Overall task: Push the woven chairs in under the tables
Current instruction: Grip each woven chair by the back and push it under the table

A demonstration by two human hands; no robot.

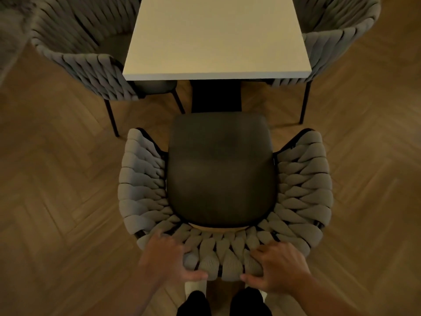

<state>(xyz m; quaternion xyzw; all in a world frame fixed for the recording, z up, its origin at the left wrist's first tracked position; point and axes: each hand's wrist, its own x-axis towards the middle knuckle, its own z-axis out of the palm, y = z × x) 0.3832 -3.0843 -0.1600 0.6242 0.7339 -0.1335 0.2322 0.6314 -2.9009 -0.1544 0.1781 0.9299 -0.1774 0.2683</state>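
— Woven chair (225,179) is which one, and where does it stand?

— It is the near one, on the herringbone wood floor (57,179), in front of the white square table (216,37) and not under it. Thick grey braided cords make its curved back; the seat (221,169) is dark, smooth and rounded.

— And your hands?

— Both grip the top of the back. My left hand (166,258) wraps the cords, thumb underneath — my right hand (278,267) does the same beside it. Two other woven chairs (91,53) stand at the table sides.
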